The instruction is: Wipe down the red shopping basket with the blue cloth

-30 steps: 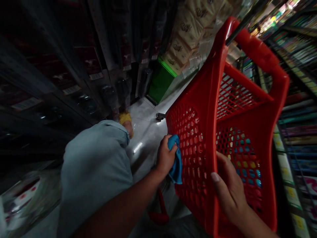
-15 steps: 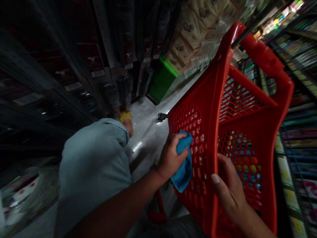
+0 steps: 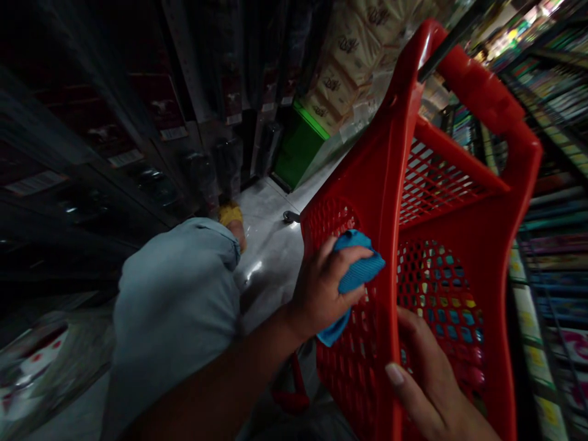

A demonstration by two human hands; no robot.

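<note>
A red plastic shopping basket cart (image 3: 381, 184) stands tilted in front of me, its side panels pierced with holes. My left hand (image 3: 328, 288) presses a ribbed blue cloth (image 3: 361, 269) against the outer side of the cart, fingers closed over it. Part of the cloth hangs below my palm. My right hand (image 3: 427, 367) grips the cart's rim, thumb on the outside and fingers on the inner side, where they are partly hidden. The cart's thick red handle (image 3: 487, 92) rises at the upper right.
Dark shelves with packaged goods (image 3: 160, 104) line the left. Stacked beige packs (image 3: 340, 79) sit above a green box (image 3: 301, 144). On the right is a shelf of colourful items (image 3: 555, 275). My bent knee (image 3: 179, 288) and a yellow shoe (image 3: 230, 214) are over the shiny floor (image 3: 261, 263).
My left hand has slid the cloth up and right, toward the cart's rim. The cart appears shifted slightly left in view; my right hand sits a little lower on the rim.
</note>
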